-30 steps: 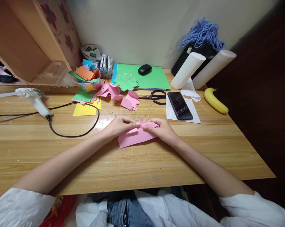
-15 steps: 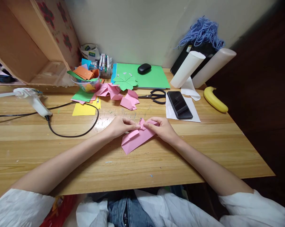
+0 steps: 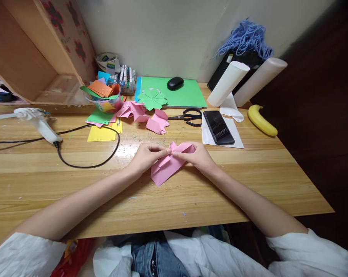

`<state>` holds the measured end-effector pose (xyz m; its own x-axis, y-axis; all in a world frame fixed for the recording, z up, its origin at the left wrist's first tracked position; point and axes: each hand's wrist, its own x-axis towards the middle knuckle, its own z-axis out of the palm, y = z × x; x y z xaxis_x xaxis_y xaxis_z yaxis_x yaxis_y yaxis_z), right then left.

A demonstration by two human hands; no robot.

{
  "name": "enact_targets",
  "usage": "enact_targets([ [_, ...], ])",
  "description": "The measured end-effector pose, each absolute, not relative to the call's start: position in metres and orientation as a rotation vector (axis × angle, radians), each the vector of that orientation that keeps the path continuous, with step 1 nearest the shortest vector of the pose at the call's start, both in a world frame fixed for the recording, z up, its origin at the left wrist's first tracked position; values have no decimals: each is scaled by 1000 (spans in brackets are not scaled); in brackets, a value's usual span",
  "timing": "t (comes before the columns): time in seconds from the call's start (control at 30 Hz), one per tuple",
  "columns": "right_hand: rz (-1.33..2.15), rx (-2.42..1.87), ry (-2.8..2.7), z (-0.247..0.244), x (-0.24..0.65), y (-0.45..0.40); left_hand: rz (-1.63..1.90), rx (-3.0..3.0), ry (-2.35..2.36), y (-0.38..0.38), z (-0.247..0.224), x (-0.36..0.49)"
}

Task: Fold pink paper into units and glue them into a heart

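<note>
Both my hands pinch a folded pink paper [image 3: 168,171] just above the wooden table. My left hand [image 3: 147,156] has its thumb and fingers closed on the upper left edge, beside a small raised flap. With thumb on top, my right hand [image 3: 197,157] grips the upper right part, its other fingers partly hidden. Between the two thumbs the paper stands up in a small peak. Beyond the hands lie a folded pink paper piece [image 3: 158,122], a larger pink folded shape [image 3: 132,110] and black-handled scissors [image 3: 188,117].
A phone [image 3: 218,127] rests on white paper, with a banana [image 3: 262,121] to its right. At left are a glue gun [image 3: 42,125] with its black cable, yellow sheets [image 3: 101,133] and a tub of paper scraps [image 3: 106,104]. Behind, a mouse [image 3: 175,83] sits on a green sheet [image 3: 188,96].
The pink paper's upper right part has been folded over further, and its lower corner has shifted slightly right and up. Both hands keep their pinch, thumbs near each other.
</note>
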<state>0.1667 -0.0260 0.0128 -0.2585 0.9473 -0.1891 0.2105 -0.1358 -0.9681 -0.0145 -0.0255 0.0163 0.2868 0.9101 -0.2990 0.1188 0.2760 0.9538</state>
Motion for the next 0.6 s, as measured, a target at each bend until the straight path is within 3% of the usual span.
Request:
enact_targets([
  [0.6,1533,-1084,-1108,7,149,-34,1110,853,1091,-36,12,-6],
])
